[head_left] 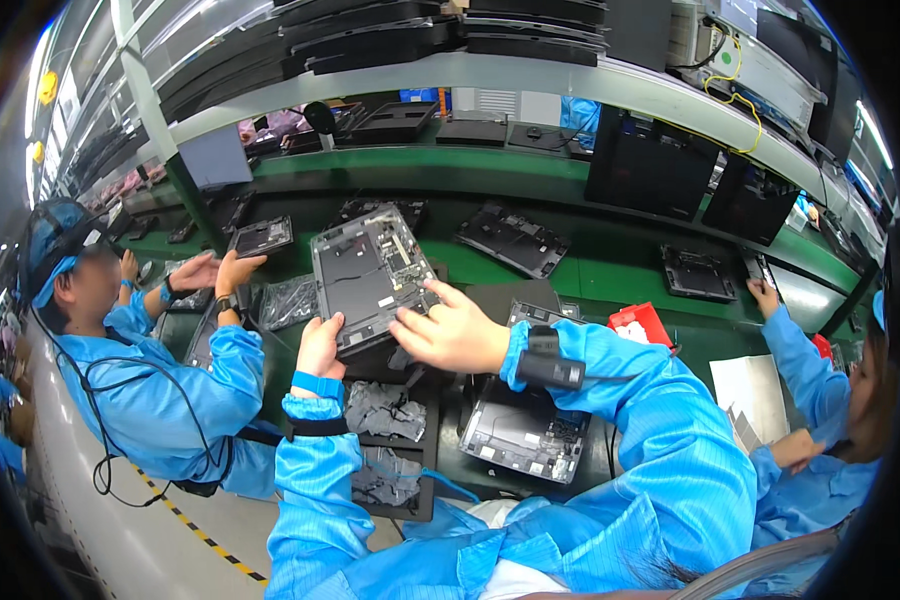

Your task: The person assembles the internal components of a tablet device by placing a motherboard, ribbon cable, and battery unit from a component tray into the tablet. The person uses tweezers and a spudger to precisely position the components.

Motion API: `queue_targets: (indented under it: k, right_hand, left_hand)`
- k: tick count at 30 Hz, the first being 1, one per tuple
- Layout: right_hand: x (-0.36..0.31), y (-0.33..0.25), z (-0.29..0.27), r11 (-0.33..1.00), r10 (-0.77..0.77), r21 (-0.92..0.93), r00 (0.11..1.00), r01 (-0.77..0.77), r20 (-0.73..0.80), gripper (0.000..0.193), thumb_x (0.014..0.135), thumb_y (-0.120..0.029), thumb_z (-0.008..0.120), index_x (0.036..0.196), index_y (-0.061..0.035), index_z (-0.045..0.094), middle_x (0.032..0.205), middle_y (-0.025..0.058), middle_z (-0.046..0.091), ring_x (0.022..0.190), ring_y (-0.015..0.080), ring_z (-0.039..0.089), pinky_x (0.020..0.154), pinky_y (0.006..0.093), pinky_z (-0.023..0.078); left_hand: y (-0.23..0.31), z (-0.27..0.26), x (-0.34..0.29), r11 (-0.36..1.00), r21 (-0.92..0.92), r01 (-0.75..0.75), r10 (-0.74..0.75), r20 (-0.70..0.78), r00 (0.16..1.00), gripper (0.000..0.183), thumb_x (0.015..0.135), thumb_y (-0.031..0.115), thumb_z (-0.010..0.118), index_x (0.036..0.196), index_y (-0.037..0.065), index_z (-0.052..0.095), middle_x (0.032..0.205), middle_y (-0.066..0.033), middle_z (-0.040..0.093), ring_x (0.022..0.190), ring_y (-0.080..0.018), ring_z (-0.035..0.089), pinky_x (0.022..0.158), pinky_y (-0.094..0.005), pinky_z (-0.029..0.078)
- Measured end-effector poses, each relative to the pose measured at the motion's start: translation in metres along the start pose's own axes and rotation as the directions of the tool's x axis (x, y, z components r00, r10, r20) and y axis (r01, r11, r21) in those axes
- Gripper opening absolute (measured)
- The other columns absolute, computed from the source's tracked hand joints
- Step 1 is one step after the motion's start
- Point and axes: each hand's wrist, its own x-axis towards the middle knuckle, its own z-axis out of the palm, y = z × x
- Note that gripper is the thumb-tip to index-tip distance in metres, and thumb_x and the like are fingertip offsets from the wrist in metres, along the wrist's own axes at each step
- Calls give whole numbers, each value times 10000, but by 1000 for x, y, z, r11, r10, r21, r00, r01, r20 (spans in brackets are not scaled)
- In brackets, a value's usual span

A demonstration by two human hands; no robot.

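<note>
A dark laptop chassis (355, 280) with exposed boards and cables is held up, tilted, in front of me. My left hand (320, 347) grips its lower left corner, thumb along the edge. My right hand (452, 330) is at its lower right edge, with fingers bent over the inner face; the thumb's hold is partly hidden. Below my right forearm another opened laptop chassis (520, 435) lies on the bench. Beneath my hands, a black tray (422, 505) carries grey wrapped parts (385, 412). Both wrists wear dark bands over blue sleeves.
More laptop chassis (515, 240) lie along the green bench (610, 275). A red bin (642, 325) and a white sheet (752, 390) are to the right. Co-workers in blue sit on both sides; the left one (160, 350) holds a device. A loaded shelf (390, 85) spans above.
</note>
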Motion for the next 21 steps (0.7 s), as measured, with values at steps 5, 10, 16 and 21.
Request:
queue_targets:
  k: [5,10,16,21]
  right_hand:
    - [45,-20,-49,985,-135,-119,988,126,-69,343,592,-181,620,891,-13,616,834,102,614,559,141,487,622,306,456]
    - [100,5,-137,994,-88,-75,986,78,-145,358,568,-171,595,874,16,599,802,119,613,554,150,512,501,280,425]
    - [173,35,-236,917,-274,-374,896,135,-348,296,764,-158,567,976,48,585,811,128,623,634,252,594,552,337,476]
    - [255,73,-274,756,-476,-640,786,137,-395,259,636,-70,605,890,-37,568,762,118,600,670,320,588,611,398,475]
  left_hand:
    - [45,23,-75,985,-41,-165,168,87,982,214,863,65,460,1024,-70,497,982,-162,591,869,-231,606,787,-336,488]
    - [112,56,-155,913,-320,-255,364,351,863,532,936,428,313,1282,27,367,1214,-134,501,1061,-261,537,794,-396,483]
    - [113,47,-185,790,-228,-570,610,187,770,519,891,318,462,1295,24,322,1281,-146,406,1109,-288,471,773,-385,476]
    - [66,11,-188,878,-110,-466,479,206,853,374,864,186,503,1187,28,399,1193,-110,451,1053,-234,486,770,-330,450]
